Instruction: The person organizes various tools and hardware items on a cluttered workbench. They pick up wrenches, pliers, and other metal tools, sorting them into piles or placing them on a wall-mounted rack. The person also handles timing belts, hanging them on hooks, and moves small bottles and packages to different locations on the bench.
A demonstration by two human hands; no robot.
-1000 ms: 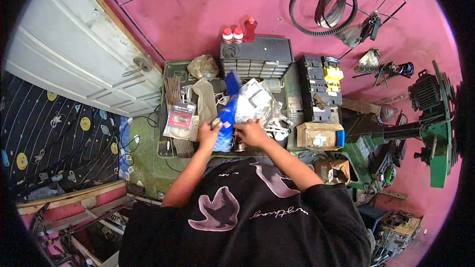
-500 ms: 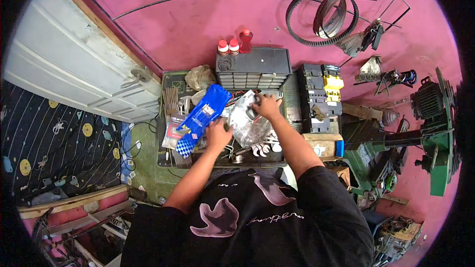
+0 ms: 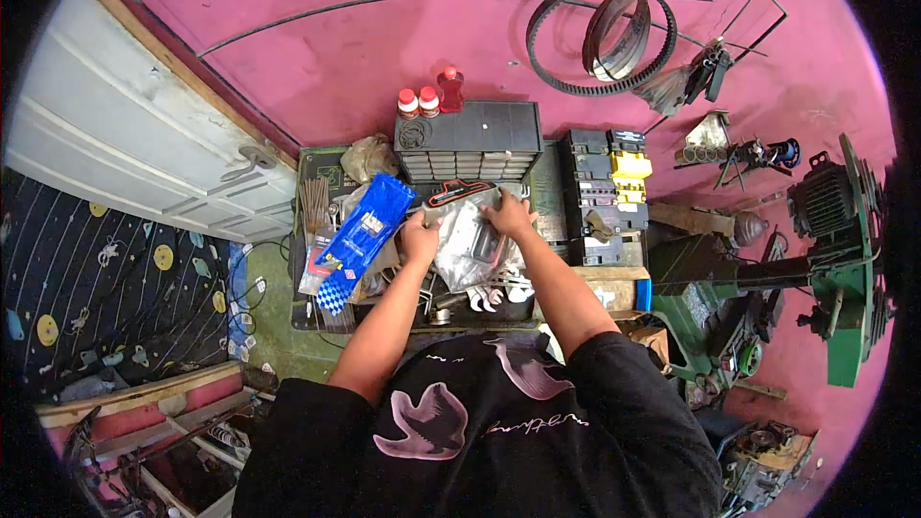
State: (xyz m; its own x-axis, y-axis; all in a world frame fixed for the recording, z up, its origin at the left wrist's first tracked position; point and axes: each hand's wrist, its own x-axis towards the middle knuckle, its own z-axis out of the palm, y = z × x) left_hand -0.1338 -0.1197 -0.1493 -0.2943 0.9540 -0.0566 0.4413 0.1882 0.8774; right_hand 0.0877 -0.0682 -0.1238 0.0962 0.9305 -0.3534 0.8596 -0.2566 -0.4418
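A clear plastic bag with a dark, rounded-rectangular thing visible in it lies over the middle of the cluttered bench. My left hand pinches the bag's left edge, thumb toward the bag. At its upper right my right hand has its fingers bent over the plastic, gripping it. Just beyond the bag lies a flat black-and-orange piece, whose kind I cannot make out. Left of my left hand slants a blue plastic packet with a checkered end. Several wrenches lie on the near side.
A dark drawer cabinet stands at the back, with two white bottles and a red bottle on top. Black-and-yellow organizer cases are on the right. A green machine is farther right; a white door is left.
My left hand has moved up from beside the blue packet to the bag's left edge. The bag has shifted and turned under both hands, and more of the black-and-orange piece shows.
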